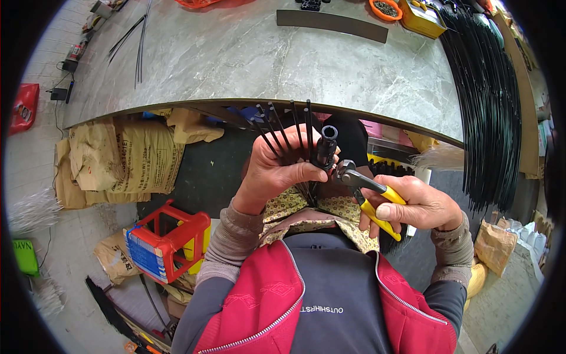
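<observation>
My left hand (272, 165) is closed around a black tubular piece (326, 150) and several thin black rods (289, 127) that fan upward beside it. The tube's round open end faces up, and my left thumb presses near its lower part. My right hand (415, 203) grips a pair of pliers (386, 221) with yellow handles and dark metal jaws. The jaws are close to the tube, right by my left fingertips. Whether they bite on anything there is too small to tell. Both hands are over my lap, just in front of the table edge.
A grey marbled table (236, 65) spans the far side, bearing a dark curved strip (331, 26), an orange bowl (386, 8) of small parts and a yellow box (424, 22). Long black rods (486, 112) hang off its right end. Paper sacks (147, 156) and a red stool (168, 242) stand left.
</observation>
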`<act>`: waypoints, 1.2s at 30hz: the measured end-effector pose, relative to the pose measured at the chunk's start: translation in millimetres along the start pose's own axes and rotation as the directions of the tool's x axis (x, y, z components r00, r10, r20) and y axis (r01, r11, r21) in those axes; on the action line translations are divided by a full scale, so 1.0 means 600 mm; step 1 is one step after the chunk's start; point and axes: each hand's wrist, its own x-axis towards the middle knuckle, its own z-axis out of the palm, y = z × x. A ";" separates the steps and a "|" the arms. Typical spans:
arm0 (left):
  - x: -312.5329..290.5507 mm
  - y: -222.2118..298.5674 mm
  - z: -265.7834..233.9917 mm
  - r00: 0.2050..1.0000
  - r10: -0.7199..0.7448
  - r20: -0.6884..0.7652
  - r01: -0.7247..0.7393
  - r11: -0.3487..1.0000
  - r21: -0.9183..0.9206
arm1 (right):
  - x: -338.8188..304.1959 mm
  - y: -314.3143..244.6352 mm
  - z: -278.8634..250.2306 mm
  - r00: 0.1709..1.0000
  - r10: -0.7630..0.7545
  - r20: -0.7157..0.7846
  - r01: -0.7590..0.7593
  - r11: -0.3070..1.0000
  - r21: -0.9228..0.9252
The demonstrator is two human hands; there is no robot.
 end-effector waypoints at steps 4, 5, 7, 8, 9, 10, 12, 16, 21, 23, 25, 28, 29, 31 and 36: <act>0.000 -0.002 -0.001 0.999 0.028 0.029 -0.029 0.999 0.024 | -0.001 -0.011 -0.004 0.999 0.028 0.020 -0.027 0.998 -0.054; 0.001 0.001 0.002 0.999 0.021 0.035 -0.021 1.000 0.003 | -0.001 -0.012 -0.004 0.999 0.033 0.016 -0.032 0.998 -0.051; 0.000 0.001 0.002 0.999 0.014 0.040 -0.013 1.000 -0.018 | -0.002 -0.016 -0.005 0.999 0.038 0.012 -0.037 0.998 -0.048; -0.001 -0.003 -0.001 0.999 0.024 0.048 -0.023 1.000 -0.011 | -0.004 -0.020 -0.006 0.999 0.050 0.013 -0.049 0.996 -0.073; -0.001 -0.004 -0.002 0.998 0.033 0.057 -0.033 0.999 -0.004 | -0.004 -0.022 -0.007 0.998 0.063 0.014 -0.061 0.993 -0.098; 0.000 -0.002 0.000 0.998 0.033 0.057 -0.033 0.999 -0.005 | -0.005 -0.021 -0.008 0.998 0.064 0.013 -0.062 0.993 -0.098; 0.001 0.002 0.005 0.999 0.001 0.051 0.000 1.000 -0.030 | -0.006 -0.016 -0.011 0.998 0.063 0.023 -0.062 0.998 -0.021; -0.001 -0.011 -0.003 0.998 0.052 0.042 -0.051 0.999 -0.016 | -0.008 -0.036 -0.018 0.992 0.116 0.041 -0.110 0.986 -0.125; 0.000 -0.011 -0.005 0.998 0.035 0.050 -0.036 0.999 0.018 | -0.008 -0.041 -0.021 0.982 0.184 0.029 -0.183 0.982 -0.049; 0.001 -0.006 -0.003 0.999 0.018 0.042 -0.019 1.000 0.017 | -0.008 -0.042 -0.021 0.983 0.178 0.031 -0.177 0.984 -0.031; 0.001 -0.006 -0.003 0.999 0.002 0.034 -0.003 1.000 0.016 | -0.008 -0.044 -0.020 0.984 0.172 0.033 -0.172 0.985 -0.013; 0.002 -0.008 -0.006 0.997 0.034 0.068 -0.036 0.999 0.037 | -0.008 -0.043 -0.019 0.986 0.168 0.019 -0.168 0.986 0.009; 0.002 -0.007 -0.004 0.998 0.029 0.054 -0.031 0.999 0.027 | -0.008 -0.044 -0.020 0.985 0.173 0.022 -0.173 0.985 0.009; 0.001 -0.007 -0.002 0.999 0.026 0.040 -0.026 1.000 0.014 | -0.008 -0.046 -0.021 0.983 0.181 0.025 -0.181 0.983 0.009; 0.002 -0.007 -0.003 0.997 0.020 0.070 -0.020 1.000 -0.005 | -0.007 -0.057 -0.027 0.967 0.248 0.060 -0.248 0.969 -0.014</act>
